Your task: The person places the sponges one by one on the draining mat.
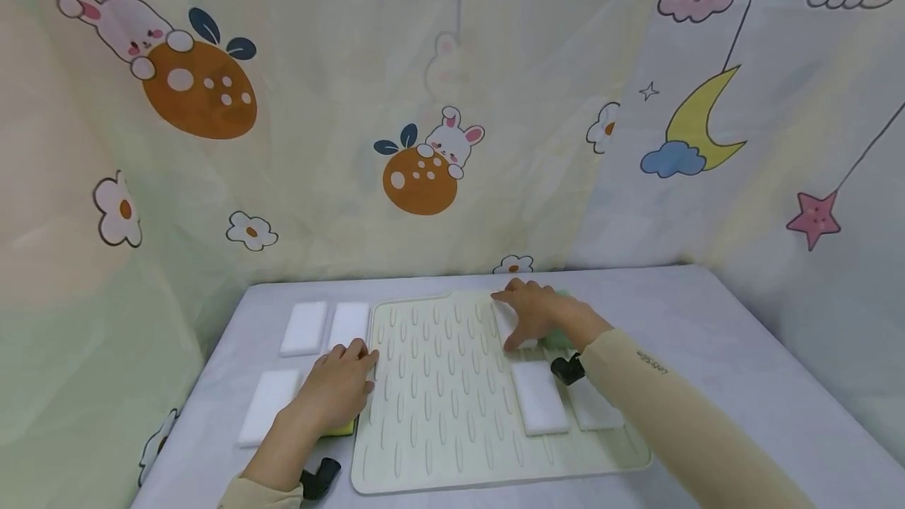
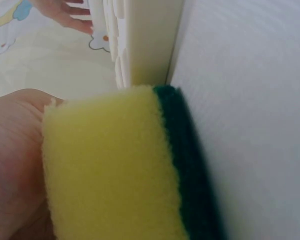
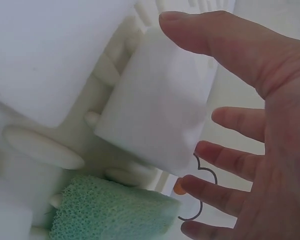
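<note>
My right hand (image 1: 533, 311) hovers over a white foam block (image 1: 505, 324) at the back right of a cream ribbed mat (image 1: 438, 391). In the right wrist view its thumb and fingers spread around that white block, the thumb overlapping one end. A porous green sponge (image 3: 112, 210) lies beside the block, partly hidden by the hand in the head view. My left hand (image 1: 338, 383) reaches to the mat's left edge, fingertips right at the rim. Below its palm sits a yellow sponge with a dark green scouring side (image 2: 115, 165), mostly covered by the hand in the head view.
Two more white blocks, one nearer the middle (image 1: 540, 397) and one partly under the right sleeve (image 1: 594, 405), lie on the mat's right side. Left of the mat, several white blocks (image 1: 304, 328) rest on the white table (image 1: 707, 352). A printed curtain (image 1: 318, 100) hangs behind.
</note>
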